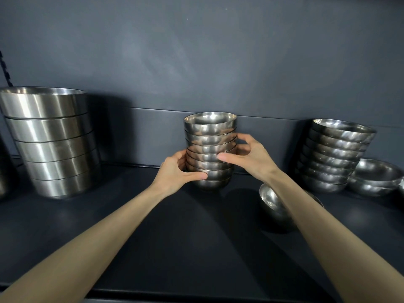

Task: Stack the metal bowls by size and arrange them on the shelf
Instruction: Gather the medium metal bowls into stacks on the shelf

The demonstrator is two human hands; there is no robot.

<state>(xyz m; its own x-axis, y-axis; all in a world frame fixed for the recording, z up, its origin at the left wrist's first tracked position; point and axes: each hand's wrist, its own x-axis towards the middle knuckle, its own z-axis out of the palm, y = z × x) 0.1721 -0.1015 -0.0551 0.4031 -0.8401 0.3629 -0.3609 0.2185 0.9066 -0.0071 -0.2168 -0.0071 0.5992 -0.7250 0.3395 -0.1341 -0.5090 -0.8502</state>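
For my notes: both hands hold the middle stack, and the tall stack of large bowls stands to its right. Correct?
Not quite: the head view shows the tall stack of large bowls left of the middle stack, which the left hand and right hand do hold.

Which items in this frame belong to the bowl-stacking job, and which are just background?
Job: middle stack, gripped by left hand and right hand; large-bowl stack; right stack; loose bowl; wide bowls; shelf.
Not job: black notched strip, far left; wall.

Three tall bowl stacks (50, 141) (211, 147) (334, 154), one tilted bowl (272, 204), two hands (176, 170) (248, 157)
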